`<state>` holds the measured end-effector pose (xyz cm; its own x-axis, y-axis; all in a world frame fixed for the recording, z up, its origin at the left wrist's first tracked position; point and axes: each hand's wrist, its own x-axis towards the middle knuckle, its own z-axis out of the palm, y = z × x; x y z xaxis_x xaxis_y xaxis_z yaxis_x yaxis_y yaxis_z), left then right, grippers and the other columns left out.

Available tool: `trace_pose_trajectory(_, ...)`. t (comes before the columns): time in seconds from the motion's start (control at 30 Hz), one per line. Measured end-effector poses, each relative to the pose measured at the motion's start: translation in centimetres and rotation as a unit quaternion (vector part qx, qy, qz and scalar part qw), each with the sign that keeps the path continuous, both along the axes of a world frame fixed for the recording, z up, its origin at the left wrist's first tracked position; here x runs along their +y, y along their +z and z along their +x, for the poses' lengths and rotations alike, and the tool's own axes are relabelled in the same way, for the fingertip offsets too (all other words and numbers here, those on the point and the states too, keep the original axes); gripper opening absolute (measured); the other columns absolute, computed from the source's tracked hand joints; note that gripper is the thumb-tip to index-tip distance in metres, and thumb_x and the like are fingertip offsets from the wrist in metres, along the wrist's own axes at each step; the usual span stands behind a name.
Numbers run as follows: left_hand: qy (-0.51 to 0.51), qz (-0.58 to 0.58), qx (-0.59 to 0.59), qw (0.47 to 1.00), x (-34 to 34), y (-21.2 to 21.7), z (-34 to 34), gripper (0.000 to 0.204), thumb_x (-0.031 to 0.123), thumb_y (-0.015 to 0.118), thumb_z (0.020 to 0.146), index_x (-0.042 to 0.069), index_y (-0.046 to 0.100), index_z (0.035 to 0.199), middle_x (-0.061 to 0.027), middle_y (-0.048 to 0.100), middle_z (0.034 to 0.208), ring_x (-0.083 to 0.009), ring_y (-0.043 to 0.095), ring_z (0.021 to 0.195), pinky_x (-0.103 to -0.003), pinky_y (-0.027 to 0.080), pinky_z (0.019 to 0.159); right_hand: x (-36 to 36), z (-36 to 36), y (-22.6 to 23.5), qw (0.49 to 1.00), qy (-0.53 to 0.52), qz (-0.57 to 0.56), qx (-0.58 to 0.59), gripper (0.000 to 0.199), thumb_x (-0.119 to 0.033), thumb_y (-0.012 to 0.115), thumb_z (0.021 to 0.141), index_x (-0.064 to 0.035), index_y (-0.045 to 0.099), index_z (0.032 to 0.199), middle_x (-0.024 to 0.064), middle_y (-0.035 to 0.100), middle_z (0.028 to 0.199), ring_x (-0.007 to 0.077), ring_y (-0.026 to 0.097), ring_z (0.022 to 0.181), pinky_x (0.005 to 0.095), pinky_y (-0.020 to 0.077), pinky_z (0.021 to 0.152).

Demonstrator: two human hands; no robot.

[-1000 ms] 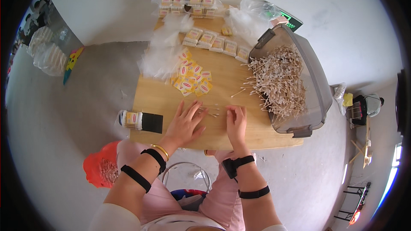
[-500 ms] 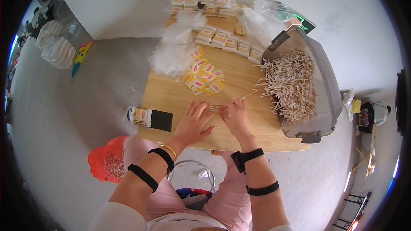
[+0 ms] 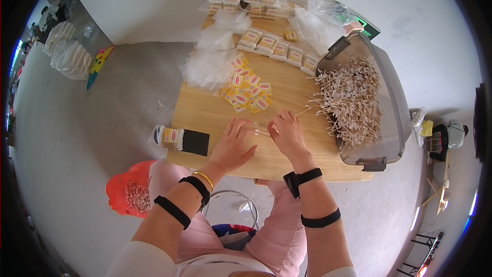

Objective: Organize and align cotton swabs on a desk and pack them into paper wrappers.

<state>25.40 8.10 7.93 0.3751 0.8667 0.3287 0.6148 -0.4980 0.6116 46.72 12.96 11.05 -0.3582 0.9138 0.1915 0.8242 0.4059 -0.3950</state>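
Note:
A few cotton swabs (image 3: pixel 263 133) lie between my hands over the near part of the wooden table, their white tips toward the left. My left hand (image 3: pixel 234 142) rests palm down beside those tips, fingers stretched and thumb apart. My right hand (image 3: pixel 287 134) is closed, with curled fingers and thumb over the sticks' other ends; its fingers partly hide how many it holds. Just past its knuckles a single loose swab (image 3: pixel 303 111) points toward the grey plastic bin (image 3: pixel 394 103). That bin holds a big heap of cotton swabs (image 3: pixel 351 102).
Yellow and white label cards (image 3: pixel 247 92) are piled mid-table, beside clear plastic bags (image 3: pixel 207 66). Filled swab packs (image 3: pixel 279 50) stand in a row behind them. At the left edge sits a swab pack (image 3: pixel 170 137) by a black block (image 3: pixel 196 142). A red bag (image 3: pixel 117 190) is below.
My right hand has shifted a little right and farther from me, toward the loose swab. My left hand has stayed nearly in place. The view has moved slightly.

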Motion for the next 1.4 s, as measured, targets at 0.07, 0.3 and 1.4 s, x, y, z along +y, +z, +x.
trace_pose_trajectory(0.07,0.04,-0.026,-0.078,0.996,0.0,0.1,0.0,0.042,0.022,0.074,0.089,0.006,0.056,0.123,-0.0162,0.053,0.132,-0.0371,0.049,0.13,-0.051,0.036,0.116,-0.5,-0.2,1.0,0.999,-0.029,0.002,0.046,0.008,-0.009,0.075,0.082,-0.0106,0.069,0.087,0.0077,0.06,0.098,0.0324,0.057,0.102,0.0455,0.0462,0.09)
trace_pose_trajectory(0.3,0.097,-0.118,-0.3,0.942,-3.8,6.5,0.8,0.021,0.021,0.081,0.087,0.008,0.078,0.103,-0.0052,0.066,0.106,-0.0237,0.058,0.107,-0.037,0.045,0.095,-7.1,-0.9,7.0,0.985,0.004,-0.069,0.158,0.012,-0.01,0.075,0.082,-0.0098,0.073,0.094,0.0087,0.062,0.099,0.0327,0.056,0.104,0.0452,0.0439,0.092)
trace_pose_trajectory(1.4,0.052,-0.036,-0.321,0.945,-23.7,22.9,-6.3,0.004,0.007,0.076,0.092,0.003,0.074,0.093,-0.0043,0.07,0.098,-0.0126,0.063,0.096,-0.028,0.048,0.09,-29.1,-6.0,20.2,0.852,0.029,-0.177,0.492,0.014,-0.013,0.069,0.098,0.0002,0.072,0.102,0.0068,0.071,0.086,0.0163,0.065,0.085,0.0289,0.0505,0.081)
